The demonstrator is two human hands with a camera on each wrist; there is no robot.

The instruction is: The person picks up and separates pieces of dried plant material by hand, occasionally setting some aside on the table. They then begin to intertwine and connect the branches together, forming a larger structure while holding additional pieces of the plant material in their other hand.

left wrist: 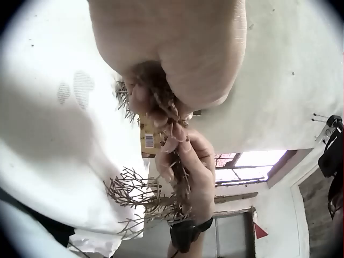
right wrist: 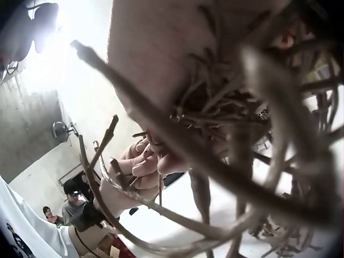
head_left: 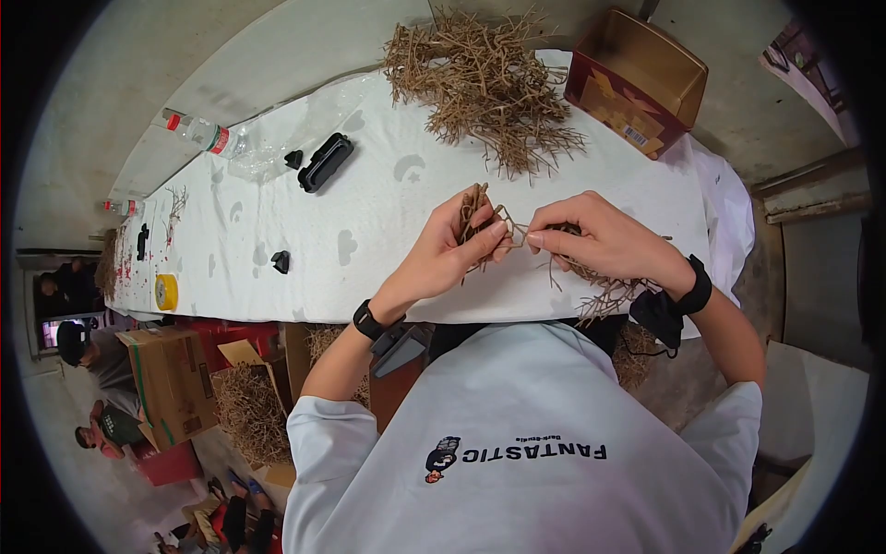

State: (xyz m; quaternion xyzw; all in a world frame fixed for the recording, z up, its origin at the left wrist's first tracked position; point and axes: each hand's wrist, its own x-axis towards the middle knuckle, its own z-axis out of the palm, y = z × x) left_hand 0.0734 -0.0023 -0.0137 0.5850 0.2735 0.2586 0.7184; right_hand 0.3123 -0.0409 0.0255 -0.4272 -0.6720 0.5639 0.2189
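My left hand (head_left: 436,251) grips a small bundle of dry brown twigs (head_left: 474,201), the stems poking out between thumb and fingers. Close beside it, my right hand (head_left: 604,233) has thumb and forefinger pinched at the thin twig ends between the hands. More branched twigs (head_left: 611,294) run under the right palm and fan out below the wrist, over the table's near edge. In the left wrist view the fingertips of both hands meet at the stems, with a spray of twigs (left wrist: 131,188) hanging from the right hand. Large blurred twigs (right wrist: 177,145) cross the right wrist view.
A big heap of twigs (head_left: 480,88) lies at the table's far side, beside a red and gold box (head_left: 600,100). Leftward on the white cloth (head_left: 369,231) are a black case (head_left: 326,163), a plastic bottle (head_left: 198,132) and yellow tape (head_left: 166,292). Cartons stand below left.
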